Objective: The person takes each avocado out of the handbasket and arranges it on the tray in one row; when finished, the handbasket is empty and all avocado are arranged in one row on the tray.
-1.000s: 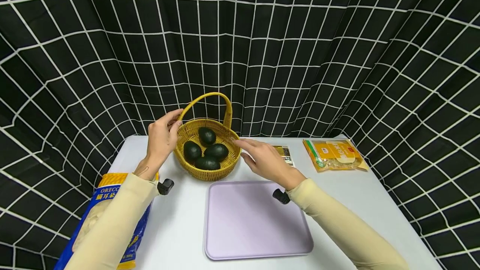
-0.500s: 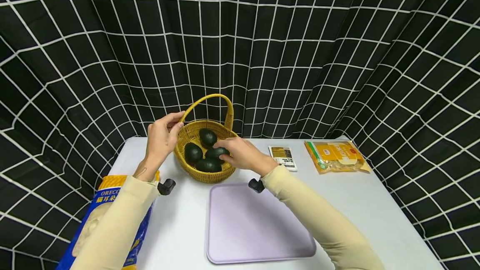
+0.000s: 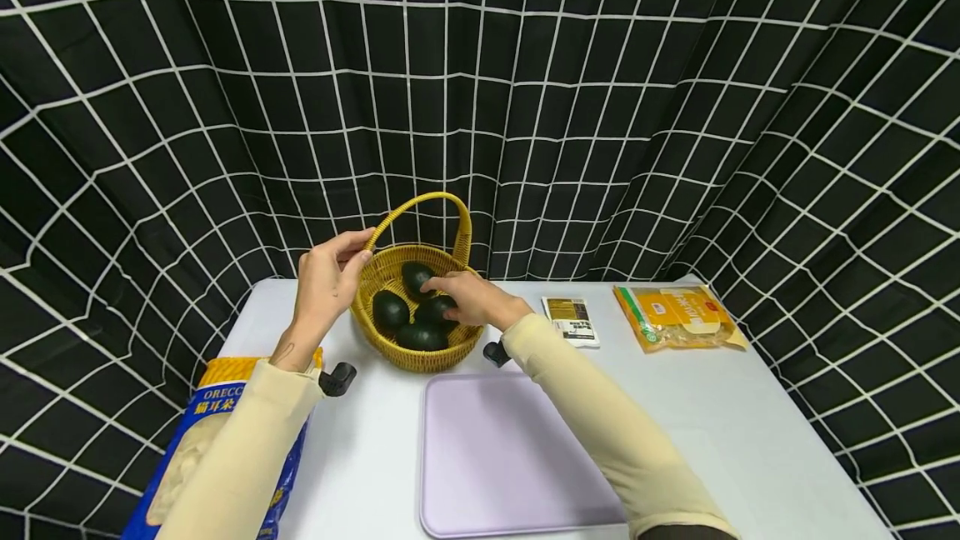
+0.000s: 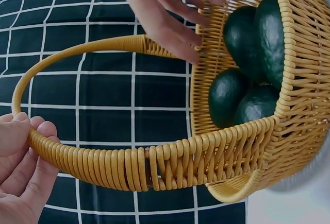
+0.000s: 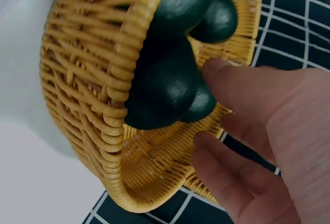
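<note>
A yellow wicker basket (image 3: 420,362) with a tall arched handle (image 3: 463,232) stands toward the back of the table. Several dark green avocados (image 3: 391,309) lie inside it. My left hand (image 3: 327,277) pinches the left side of the handle between thumb and fingers; the left wrist view shows this grip (image 4: 26,167) close up. Reaching over the basket's right rim, my right hand (image 3: 474,298) has its thumb and fingers spread around the right-hand avocado (image 3: 432,309). In the right wrist view the thumb is right by the avocados (image 5: 167,87), while the other fingers (image 5: 221,170) stay apart from them.
A lilac tray (image 3: 510,457) lies in front of the basket. At left, partly under the left forearm, is a blue pasta bag (image 3: 187,457). A small sachet (image 3: 572,322) and an orange food packet (image 3: 678,317) lie to the right. Black grid cloth surrounds the table.
My right hand has moved left from outside the basket's right rim to over the avocados inside. The left hand keeps its hold on the handle.
</note>
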`<state>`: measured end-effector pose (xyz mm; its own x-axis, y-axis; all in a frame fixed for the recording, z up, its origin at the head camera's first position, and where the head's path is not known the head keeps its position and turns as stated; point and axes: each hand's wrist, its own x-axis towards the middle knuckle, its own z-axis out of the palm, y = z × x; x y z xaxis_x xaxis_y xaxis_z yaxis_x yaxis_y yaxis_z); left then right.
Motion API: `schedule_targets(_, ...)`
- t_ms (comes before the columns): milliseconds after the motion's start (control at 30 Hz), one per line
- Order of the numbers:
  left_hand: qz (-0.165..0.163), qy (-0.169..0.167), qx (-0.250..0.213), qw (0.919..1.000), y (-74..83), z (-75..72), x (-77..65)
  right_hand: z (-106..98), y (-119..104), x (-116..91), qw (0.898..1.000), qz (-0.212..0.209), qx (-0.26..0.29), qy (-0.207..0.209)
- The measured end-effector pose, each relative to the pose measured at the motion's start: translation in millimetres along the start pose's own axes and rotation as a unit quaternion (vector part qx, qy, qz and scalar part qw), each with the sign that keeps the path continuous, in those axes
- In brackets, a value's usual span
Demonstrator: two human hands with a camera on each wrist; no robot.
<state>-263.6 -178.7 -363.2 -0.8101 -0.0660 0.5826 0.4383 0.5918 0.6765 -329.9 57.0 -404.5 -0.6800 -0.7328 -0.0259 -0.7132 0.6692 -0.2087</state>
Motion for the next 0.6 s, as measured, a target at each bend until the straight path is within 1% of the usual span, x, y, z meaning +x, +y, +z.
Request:
schedule_targets(233, 0.0, -0.001, -0.003, 1.0, 1.7, -1.0, -1.8, 4.8, 1.1, 11.9, 0.999, -0.008, -0.024, -0.044)
schedule_targets(367, 0.001, -0.004, -0.011, 0.9999, 1.3, -0.2, -0.8, 9.3, 2.6, 19.3, 0.997, 0.019, -0.04, -0.071)
schedule_targets(467, -0.004, -0.006, -0.013, 0.9999, 1.3, -0.3, -0.3, 12.0, 3.3, 24.6, 0.993, 0.041, -0.059, -0.096)
schedule_targets(600, -0.009, -0.008, -0.015, 0.9998, 0.7, -1.0, 0.3, 15.7, 2.7, 29.3, 0.989, 0.042, -0.077, -0.117)
